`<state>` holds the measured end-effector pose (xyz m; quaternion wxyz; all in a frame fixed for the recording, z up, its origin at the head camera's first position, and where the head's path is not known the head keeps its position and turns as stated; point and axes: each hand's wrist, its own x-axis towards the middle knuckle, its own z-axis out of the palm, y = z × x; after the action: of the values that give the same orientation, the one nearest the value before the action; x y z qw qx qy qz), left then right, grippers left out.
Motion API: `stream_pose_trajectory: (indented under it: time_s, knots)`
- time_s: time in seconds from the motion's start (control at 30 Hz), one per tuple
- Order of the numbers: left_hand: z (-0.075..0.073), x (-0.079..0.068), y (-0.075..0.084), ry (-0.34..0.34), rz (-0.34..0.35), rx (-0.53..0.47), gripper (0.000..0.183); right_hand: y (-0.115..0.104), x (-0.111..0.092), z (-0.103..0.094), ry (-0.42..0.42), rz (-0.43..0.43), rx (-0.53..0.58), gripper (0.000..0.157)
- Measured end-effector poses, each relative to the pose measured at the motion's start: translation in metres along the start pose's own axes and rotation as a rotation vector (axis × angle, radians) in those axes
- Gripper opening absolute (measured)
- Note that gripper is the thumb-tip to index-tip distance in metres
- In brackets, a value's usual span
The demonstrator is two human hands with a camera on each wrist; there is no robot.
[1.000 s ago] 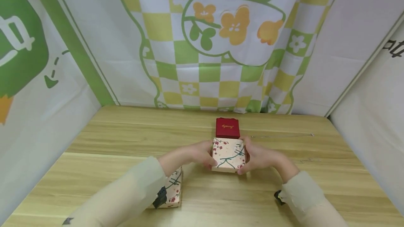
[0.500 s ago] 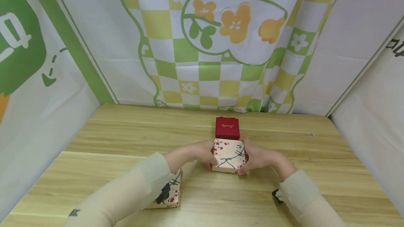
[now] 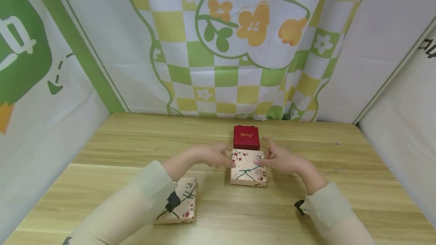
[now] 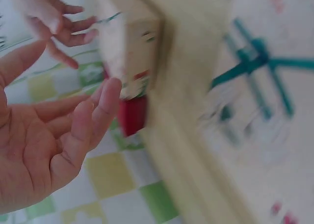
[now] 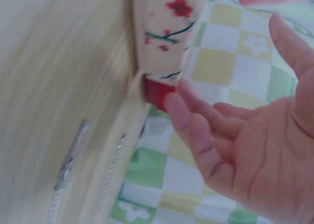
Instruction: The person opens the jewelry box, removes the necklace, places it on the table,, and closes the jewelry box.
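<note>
A cream box with a red-blossom and green-branch print (image 3: 248,173) lies on the table, right in front of a red jewelry box (image 3: 246,137) with gold lettering. At its left side is my left hand (image 3: 212,155), fingers loosely extended and holding nothing. My right hand (image 3: 282,160) is at the other side, its thumb over the box's right edge and its fingers spread. In the left wrist view, the left palm faces the printed box (image 4: 128,42) with relaxed fingers. The right wrist view has the right fingers near the red box (image 5: 159,93), holding nothing.
A second printed box (image 3: 185,203) sits at the front left, partly under the left sleeve. Two thin silver chains lie to the right: a far chain (image 3: 320,145) and a nearer chain (image 5: 66,170). A checked curtain (image 3: 225,86) hangs behind the wooden table (image 3: 238,214).
Both hands have let go of the printed box and lifted slightly away from its sides. The box stays in front of the red one.
</note>
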<state>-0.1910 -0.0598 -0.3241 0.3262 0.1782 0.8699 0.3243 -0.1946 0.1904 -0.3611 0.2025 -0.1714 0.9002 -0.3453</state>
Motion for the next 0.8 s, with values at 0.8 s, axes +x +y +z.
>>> stream_pose_trajectory:
  time_s: [0.8]
  knots:
    - [-0.02,-0.108,-0.117,0.235,0.249,0.135,0.055,-0.075,0.012,0.059,0.005,-0.27,0.061,0.082]
